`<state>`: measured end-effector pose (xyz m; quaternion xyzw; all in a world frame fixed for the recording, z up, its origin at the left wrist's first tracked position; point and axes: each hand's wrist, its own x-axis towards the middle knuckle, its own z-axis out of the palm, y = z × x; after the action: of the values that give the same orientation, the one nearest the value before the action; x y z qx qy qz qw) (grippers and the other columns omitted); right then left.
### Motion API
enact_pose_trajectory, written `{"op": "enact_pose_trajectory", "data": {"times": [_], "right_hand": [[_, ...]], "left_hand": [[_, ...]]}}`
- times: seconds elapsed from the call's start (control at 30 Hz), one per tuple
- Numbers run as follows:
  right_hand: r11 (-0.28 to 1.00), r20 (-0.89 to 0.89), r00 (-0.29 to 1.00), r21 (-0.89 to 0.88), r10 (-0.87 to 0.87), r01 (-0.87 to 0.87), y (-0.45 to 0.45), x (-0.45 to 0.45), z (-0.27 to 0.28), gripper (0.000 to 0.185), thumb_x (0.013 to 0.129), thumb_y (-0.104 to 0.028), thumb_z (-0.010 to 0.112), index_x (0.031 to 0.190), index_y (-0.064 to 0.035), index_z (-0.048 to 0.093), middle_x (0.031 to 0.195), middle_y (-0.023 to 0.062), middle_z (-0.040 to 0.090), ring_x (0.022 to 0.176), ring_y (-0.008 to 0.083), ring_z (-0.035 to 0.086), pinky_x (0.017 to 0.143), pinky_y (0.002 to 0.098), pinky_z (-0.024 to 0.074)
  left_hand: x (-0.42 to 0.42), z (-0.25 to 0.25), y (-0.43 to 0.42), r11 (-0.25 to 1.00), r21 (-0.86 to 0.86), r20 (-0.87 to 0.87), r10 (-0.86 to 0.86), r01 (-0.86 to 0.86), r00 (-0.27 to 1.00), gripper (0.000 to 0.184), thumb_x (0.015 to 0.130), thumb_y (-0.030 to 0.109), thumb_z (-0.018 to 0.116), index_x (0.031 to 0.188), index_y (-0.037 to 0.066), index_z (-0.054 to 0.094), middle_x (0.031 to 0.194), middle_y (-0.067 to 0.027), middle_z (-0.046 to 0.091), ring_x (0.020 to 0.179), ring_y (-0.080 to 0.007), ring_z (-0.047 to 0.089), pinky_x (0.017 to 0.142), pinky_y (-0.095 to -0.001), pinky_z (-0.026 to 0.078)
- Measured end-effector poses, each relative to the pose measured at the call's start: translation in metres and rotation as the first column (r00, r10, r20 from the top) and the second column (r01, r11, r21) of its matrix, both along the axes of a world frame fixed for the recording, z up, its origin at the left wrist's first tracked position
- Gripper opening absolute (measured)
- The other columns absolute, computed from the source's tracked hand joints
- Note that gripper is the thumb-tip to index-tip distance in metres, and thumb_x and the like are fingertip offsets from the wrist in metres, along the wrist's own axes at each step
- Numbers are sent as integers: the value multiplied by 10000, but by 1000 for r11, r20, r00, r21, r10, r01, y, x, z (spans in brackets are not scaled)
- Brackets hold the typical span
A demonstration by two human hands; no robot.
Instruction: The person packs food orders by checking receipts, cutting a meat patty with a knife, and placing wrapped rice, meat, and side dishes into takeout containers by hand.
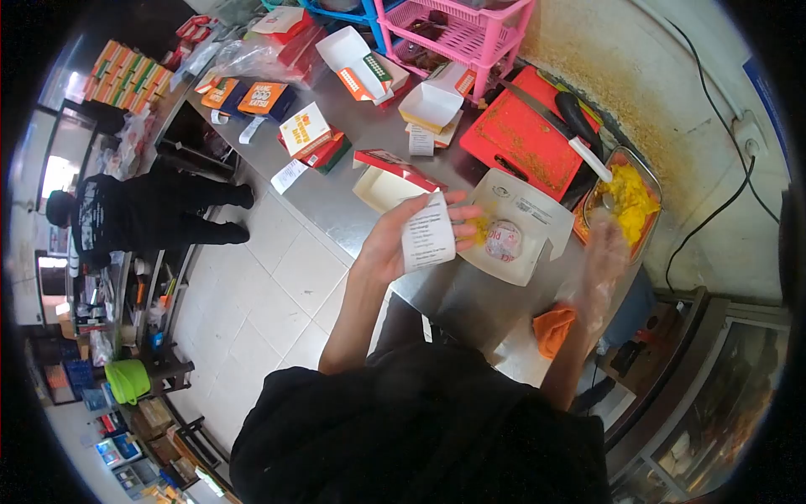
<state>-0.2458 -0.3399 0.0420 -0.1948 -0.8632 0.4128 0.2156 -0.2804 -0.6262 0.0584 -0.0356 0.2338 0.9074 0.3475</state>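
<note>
My left hand (384,245) holds a printed paper receipt (428,235), its fingers showing past the paper's right edge. Just right of it lies an open white takeaway box (525,202), with a small round packet or cup with red print (504,241) and some yellow bits inside. My right hand (606,260), in a clear plastic glove, is over the near edge of a tray of yellow chopped food (631,200). A metal spoon (608,201) rests in that food by my fingertips. Blur hides whether those fingers grip its handle.
A red cutting board (537,126) with a white-handled knife (558,126) lies behind the box. Several takeaway boxes (306,130) with receipts stand along the steel counter. A pink rack (457,38) is at the back; an orange cloth (553,333) lies near me. Another person (143,214) stands left.
</note>
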Motion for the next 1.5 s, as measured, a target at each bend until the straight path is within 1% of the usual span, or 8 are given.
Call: {"op": "enact_pose_trajectory", "data": {"times": [0.1,0.3,0.47,0.87,0.97,1.2,1.4,1.5], "right_hand": [[775,-365,928,-564,77,-286,-59,9,-4,199,842,-132,548,989,0,567,937,69,557,867,129,509,767,293,426],[827,-272,901,-373,337,-421,-137,17,12,339,767,-82,613,1078,-1,505,1018,93,514,829,151,482,775,313,413],[621,-302,791,-496,532,-607,-174,0,15,223,724,-74,675,912,-19,568,882,76,554,756,159,493,709,324,418],[668,-207,808,-471,551,-576,-281,-38,58,108,755,-65,629,717,-14,542,718,107,530,647,229,486,592,335,375],[748,-170,772,-192,612,-635,-293,-44,59,112,754,-69,620,704,-18,534,697,112,520,634,257,477,578,360,356],[754,-199,757,-106,623,-648,-313,-43,61,125,757,-94,627,711,-22,536,701,126,510,644,275,468,588,369,351],[725,-98,749,-195,655,-660,-319,-35,63,106,781,-103,610,757,-7,572,718,123,526,628,236,478,572,344,358],[515,-73,631,-511,772,-689,-323,-32,77,142,815,-130,588,810,12,596,691,118,549,574,186,480,524,314,352]], "left_hand": [[-5,18,6,1000,10,-35,2,-1,999,507,924,242,394,1305,-73,284,1274,-244,421,1106,-325,504,971,-412,401],[-16,41,-9,999,49,-51,-13,16,999,513,909,186,461,1302,-83,270,1297,-254,388,1180,-341,440,993,-400,386],[-32,59,-36,1000,10,-157,-16,18,987,514,904,182,475,1299,-83,279,1289,-261,394,1185,-344,434,991,-392,389],[-80,68,-135,996,-43,-259,65,-78,964,505,917,217,456,1311,-48,286,1250,-264,435,1115,-338,504,921,-411,455],[-89,60,-155,999,37,-253,42,-34,967,448,926,230,436,1286,-17,334,1205,-259,474,1012,-318,570,875,-427,486],[-91,61,-169,966,144,-163,237,-215,958,363,945,224,402,1229,-2,385,938,-143,570,585,-147,499,562,-295,450],[-91,63,-174,929,319,-204,261,-187,944,373,963,267,353,1245,24,380,779,-86,522,532,-119,417,535,-269,367],[-86,69,-175,924,317,-209,289,-215,934,374,964,267,349,1251,29,379,752,-76,509,524,-115,407,524,-264,360]]}}
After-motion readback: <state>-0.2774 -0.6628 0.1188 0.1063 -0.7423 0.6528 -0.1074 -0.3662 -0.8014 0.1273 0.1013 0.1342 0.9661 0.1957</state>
